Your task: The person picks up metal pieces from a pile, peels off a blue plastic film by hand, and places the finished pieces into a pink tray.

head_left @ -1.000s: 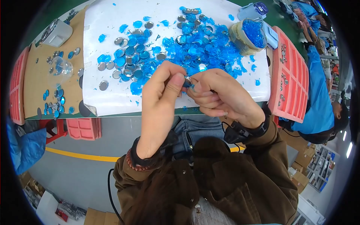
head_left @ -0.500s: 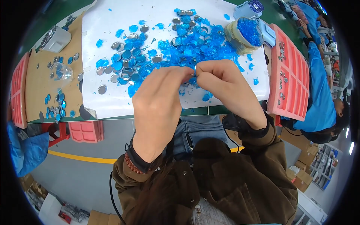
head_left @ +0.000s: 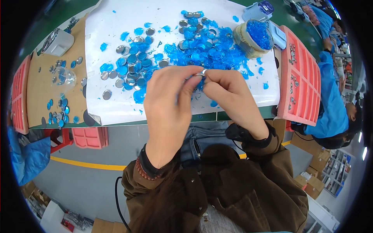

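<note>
Over the front of the white sheet, my left hand (head_left: 169, 89) and my right hand (head_left: 229, 91) meet at their fingertips. Thumb and fingers of the left pinch a small round metal disc (head_left: 200, 74), its silvery edge showing. My right fingertips are curled closed against the same disc; how much of it they grip is partly hidden. Just beyond the hands spreads a heap of blue film scraps (head_left: 210, 52) mixed with discs. To the left lie more discs (head_left: 132, 59), some covered in blue film, others bare silver.
A tub of blue scraps (head_left: 258, 35) stands at the back right beside a light-blue container (head_left: 257, 11). Pink compartment trays (head_left: 299, 77) flank the table. On brown cardboard at left are a clear cup (head_left: 64, 76) and a white container (head_left: 58, 40). People in blue work at right.
My left hand has shifted slightly right and turned, so the disc's metal edge now shows between the fingertips. My right hand has moved a little lower.
</note>
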Available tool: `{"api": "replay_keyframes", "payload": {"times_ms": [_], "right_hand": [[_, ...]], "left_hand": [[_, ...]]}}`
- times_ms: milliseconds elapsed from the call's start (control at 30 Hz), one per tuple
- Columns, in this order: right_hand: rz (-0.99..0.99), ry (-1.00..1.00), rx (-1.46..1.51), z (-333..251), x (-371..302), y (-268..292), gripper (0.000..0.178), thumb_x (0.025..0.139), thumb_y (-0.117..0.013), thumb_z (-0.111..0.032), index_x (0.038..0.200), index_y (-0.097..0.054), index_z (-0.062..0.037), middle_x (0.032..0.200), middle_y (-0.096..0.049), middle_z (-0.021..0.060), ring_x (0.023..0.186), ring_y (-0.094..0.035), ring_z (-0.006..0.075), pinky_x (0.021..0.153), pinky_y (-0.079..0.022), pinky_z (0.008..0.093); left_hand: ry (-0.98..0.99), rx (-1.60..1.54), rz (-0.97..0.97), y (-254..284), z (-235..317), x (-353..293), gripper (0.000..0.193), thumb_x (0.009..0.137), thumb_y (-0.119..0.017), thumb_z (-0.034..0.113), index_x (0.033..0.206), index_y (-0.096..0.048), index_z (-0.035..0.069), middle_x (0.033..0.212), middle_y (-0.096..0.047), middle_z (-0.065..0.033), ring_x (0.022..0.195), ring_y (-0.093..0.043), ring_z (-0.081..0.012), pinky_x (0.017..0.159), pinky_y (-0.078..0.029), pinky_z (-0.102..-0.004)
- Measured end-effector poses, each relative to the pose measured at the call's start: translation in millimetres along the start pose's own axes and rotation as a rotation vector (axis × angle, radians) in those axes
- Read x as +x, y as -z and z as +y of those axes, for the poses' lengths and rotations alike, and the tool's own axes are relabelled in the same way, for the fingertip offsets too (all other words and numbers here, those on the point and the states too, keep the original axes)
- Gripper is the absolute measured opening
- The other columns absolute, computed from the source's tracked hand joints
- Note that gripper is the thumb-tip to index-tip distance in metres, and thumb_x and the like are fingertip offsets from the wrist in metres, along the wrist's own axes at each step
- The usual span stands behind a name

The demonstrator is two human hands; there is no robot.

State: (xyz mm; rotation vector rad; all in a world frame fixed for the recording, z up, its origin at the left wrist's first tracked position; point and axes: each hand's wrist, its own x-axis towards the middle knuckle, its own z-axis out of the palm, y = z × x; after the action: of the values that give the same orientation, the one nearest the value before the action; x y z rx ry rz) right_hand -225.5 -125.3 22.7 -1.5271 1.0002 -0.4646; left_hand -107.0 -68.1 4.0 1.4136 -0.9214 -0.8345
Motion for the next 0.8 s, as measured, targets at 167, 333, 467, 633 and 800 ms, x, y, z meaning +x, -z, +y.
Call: {"api": "replay_keyframes", "payload": {"times_ms": [167,333,467,633,800], "right_hand": [[-0.025,0.138,-0.437,-19,-3,10,0.016,0.073,-0.046,-0.007,0.061,-0.040,0.0017,0.049,-0.035,0.0010,0.045,-0.026,0.0066,0.041,-0.022,0.0237],[-0.006,0.043,-0.259,-3,-2,6,0.012,0.072,-0.046,-0.004,0.062,-0.042,0.0023,0.048,-0.035,0.0039,0.046,-0.029,0.0080,0.041,-0.024,0.0243],[0.017,0.024,-0.417,8,0,5,0.013,0.075,-0.047,-0.006,0.065,-0.045,0.0020,0.049,-0.037,0.0027,0.047,-0.031,0.0087,0.042,-0.025,0.0237],[0.153,0.058,-0.139,7,5,10,0.012,0.078,-0.050,-0.010,0.074,-0.047,0.0003,0.055,-0.039,0.0024,0.051,-0.036,0.0101,0.046,-0.029,0.0244],[0.108,-0.103,0.008,-3,13,7,0.013,0.079,-0.050,-0.012,0.085,-0.049,-0.0005,0.060,-0.039,0.0038,0.056,-0.039,0.0113,0.050,-0.033,0.0258]], "left_hand": [[-0.546,0.528,-0.026,6,-1,6,0.010,0.074,-0.056,0.000,0.084,-0.059,0.001,0.077,-0.059,-0.0069,0.073,-0.054,-0.0131,0.069,-0.041,-0.0255],[-0.155,-0.189,0.133,11,16,11,0.010,0.071,-0.058,-0.003,0.079,-0.061,0.001,0.075,-0.059,-0.0080,0.072,-0.055,-0.0170,0.065,-0.041,-0.0262],[-0.158,0.019,0.090,4,11,9,0.007,0.070,-0.059,-0.002,0.077,-0.061,0.001,0.075,-0.059,-0.0084,0.072,-0.055,-0.0177,0.062,-0.042,-0.0263],[-0.263,0.423,0.014,9,10,13,0.007,0.070,-0.061,0.003,0.076,-0.060,0.000,0.076,-0.059,-0.0094,0.067,-0.055,-0.0181,0.055,-0.042,-0.0262],[-0.626,0.704,-0.026,10,12,23,0.007,0.069,-0.062,0.005,0.074,-0.060,0.000,0.073,-0.058,-0.0099,0.061,-0.055,-0.0206,0.052,-0.042,-0.0272]]}}
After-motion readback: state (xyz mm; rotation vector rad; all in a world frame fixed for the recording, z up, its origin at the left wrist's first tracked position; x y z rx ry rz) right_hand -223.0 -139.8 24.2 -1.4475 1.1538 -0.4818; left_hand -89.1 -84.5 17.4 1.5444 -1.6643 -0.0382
